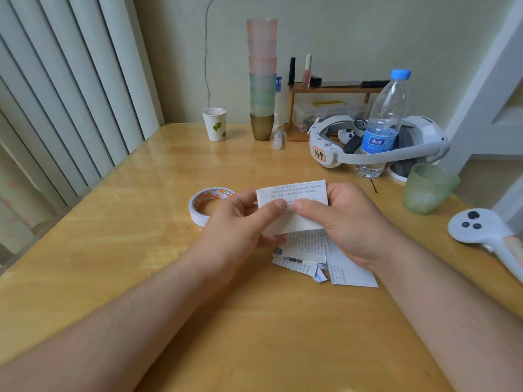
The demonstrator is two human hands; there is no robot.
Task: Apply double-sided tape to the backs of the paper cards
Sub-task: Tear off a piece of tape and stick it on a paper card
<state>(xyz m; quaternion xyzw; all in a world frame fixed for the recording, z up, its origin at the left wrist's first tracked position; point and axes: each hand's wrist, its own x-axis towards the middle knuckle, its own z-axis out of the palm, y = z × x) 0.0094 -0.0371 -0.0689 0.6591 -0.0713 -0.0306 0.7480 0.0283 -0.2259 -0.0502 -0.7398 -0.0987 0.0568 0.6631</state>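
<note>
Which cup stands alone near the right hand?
The green cup, on the table's right edge past the right hand. The paper cup and the cup stack stand at the far wall.

Both bare forearms reach in from the bottom corners and converge toward the middle. The left hand point(240, 219) is turned palm inward, its fingers curled, and its thumb lies flat across the front of a paper card point(291, 195), with the thumb tip pointing right. The right hand point(343, 222) mirrors it, thumb pointing left, so the two thumb tips nearly meet. Each hand pinches the card between thumb and fingers, which are mostly hidden behind it.
</note>
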